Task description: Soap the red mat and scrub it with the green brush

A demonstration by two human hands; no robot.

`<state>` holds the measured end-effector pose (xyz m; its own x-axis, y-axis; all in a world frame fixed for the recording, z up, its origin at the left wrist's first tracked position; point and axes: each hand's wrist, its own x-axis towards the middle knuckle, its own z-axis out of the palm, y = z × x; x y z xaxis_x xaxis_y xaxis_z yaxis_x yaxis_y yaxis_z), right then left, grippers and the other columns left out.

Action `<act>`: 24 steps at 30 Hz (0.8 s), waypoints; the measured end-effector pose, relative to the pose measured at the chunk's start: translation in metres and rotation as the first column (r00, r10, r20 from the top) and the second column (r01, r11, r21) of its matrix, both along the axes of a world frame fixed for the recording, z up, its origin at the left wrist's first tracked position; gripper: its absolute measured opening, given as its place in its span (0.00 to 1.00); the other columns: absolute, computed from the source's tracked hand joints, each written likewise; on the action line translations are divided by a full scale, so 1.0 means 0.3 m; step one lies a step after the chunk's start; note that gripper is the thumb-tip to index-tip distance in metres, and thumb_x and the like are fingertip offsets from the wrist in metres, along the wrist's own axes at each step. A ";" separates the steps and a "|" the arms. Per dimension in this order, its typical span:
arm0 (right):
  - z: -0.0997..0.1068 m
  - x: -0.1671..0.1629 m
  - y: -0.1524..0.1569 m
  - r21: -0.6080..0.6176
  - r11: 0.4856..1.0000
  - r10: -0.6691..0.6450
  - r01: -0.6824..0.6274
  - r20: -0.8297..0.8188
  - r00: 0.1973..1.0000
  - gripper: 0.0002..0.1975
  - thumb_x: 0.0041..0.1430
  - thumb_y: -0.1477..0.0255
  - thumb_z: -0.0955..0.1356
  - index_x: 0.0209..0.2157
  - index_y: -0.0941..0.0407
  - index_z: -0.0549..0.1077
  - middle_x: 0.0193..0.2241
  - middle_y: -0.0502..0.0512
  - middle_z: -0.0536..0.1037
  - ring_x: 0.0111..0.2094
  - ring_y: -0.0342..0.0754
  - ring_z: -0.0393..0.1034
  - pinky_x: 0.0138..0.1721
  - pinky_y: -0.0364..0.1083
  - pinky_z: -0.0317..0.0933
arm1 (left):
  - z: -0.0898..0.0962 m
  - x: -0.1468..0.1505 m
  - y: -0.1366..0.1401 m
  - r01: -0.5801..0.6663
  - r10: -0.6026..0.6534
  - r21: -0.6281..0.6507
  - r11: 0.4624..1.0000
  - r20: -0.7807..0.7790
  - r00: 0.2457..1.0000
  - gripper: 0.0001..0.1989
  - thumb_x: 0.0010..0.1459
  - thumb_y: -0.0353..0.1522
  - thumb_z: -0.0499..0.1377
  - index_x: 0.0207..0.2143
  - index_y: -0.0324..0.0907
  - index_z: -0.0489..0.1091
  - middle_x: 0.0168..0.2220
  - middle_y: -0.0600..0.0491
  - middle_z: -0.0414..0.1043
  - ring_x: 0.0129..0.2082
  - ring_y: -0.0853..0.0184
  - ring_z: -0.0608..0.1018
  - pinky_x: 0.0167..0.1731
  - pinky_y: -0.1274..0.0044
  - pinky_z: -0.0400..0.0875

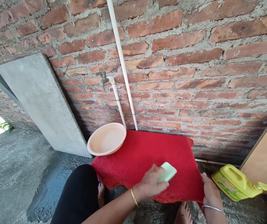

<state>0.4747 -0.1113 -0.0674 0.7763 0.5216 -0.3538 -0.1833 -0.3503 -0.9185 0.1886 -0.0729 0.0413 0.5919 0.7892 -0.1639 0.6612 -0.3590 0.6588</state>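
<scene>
A red cloth point(145, 152) with a fringed, lacy edge lies spread over a low flat surface beside the wall. My left hand point(150, 183), with a gold bangle at its wrist, is closed around a pale green bar of soap point(168, 171) at the cloth's front middle. The bar looks pressed to the fabric or just above it; I cannot tell which. At the right edge of the cloth, my right hand point(210, 189) with a silver bangle grips the fabric, its fingertips partly hidden.
A peach plastic basin point(107, 140) sits tilted at the cloth's left end. Behind it, a grey tap point(103, 80) and white pipes point(121, 59) run along the brick wall point(194, 77). A grey slab point(40, 99) leans at left. A yellow jug point(236, 183) stands near a brown board point(264, 149).
</scene>
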 end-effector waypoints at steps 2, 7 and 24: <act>0.000 -0.009 0.002 -0.043 0.998 -0.052 0.051 -0.031 0.998 0.38 0.48 0.44 0.66 0.52 0.57 0.76 0.37 0.61 0.84 0.40 0.60 0.80 0.37 0.52 0.74 | -0.016 -0.082 0.089 -0.245 0.246 0.062 0.968 -0.011 0.969 0.25 0.58 0.43 0.60 0.57 0.48 0.67 0.52 0.50 0.69 0.49 0.61 0.74 0.54 0.71 0.70; -0.006 -0.023 0.003 -0.016 0.997 -0.077 0.076 -0.025 0.997 0.34 0.46 0.46 0.68 0.48 0.55 0.77 0.33 0.59 0.84 0.39 0.60 0.79 0.36 0.52 0.74 | -0.038 -0.243 0.288 -0.594 0.631 0.268 0.759 -0.076 0.772 0.21 0.64 0.39 0.56 0.57 0.43 0.66 0.49 0.46 0.70 0.46 0.61 0.76 0.50 0.70 0.71; -0.075 0.009 0.002 -0.057 0.998 0.020 -0.011 0.158 0.987 0.33 0.44 0.43 0.69 0.44 0.52 0.76 0.31 0.57 0.82 0.35 0.59 0.78 0.35 0.54 0.74 | 0.075 0.053 0.528 0.062 0.029 0.202 0.977 -0.420 0.907 0.39 0.58 0.40 0.56 0.70 0.52 0.49 0.65 0.45 0.60 0.65 0.50 0.63 0.65 0.56 0.55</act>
<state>0.4775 -0.1106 -0.0899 0.8166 0.5172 -0.2563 -0.0314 -0.4035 -0.9144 0.2044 0.0854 0.0637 0.5178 0.8229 -0.2339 0.8516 -0.4699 0.2322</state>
